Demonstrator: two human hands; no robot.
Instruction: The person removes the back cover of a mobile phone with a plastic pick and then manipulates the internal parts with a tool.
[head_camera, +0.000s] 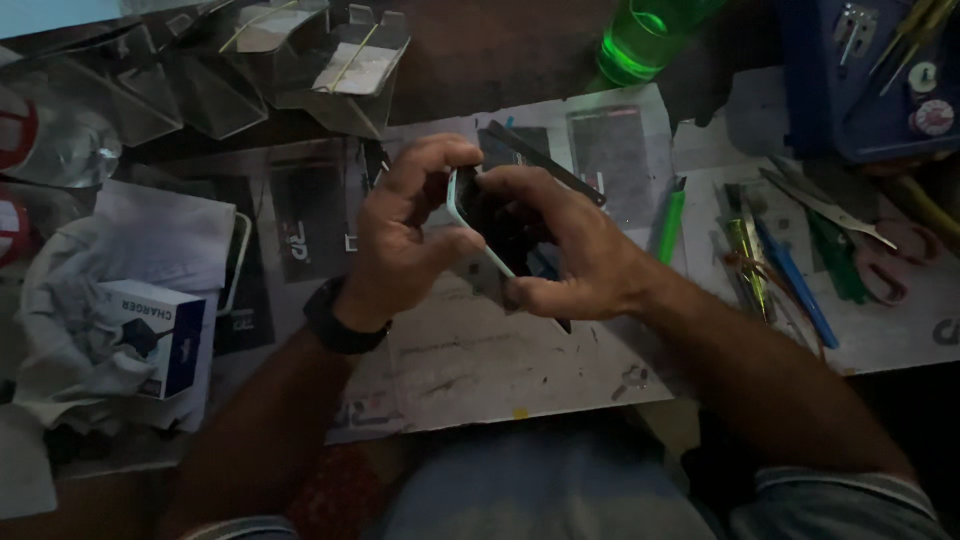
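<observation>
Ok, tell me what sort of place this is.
Probably a phone repair bench: both hands hold a phone over a worn mat, with scissors and slim hand tools alongside.

glossy glass phone; matt paper mat; translucent plastic bottle

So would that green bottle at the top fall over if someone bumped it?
Probably, yes. The green bottle looks tall and narrow, so a knock could tip it, and its round side would likely let it roll. It seems to be see-through plastic, so it is likely light. It stands away from both hands.
</observation>
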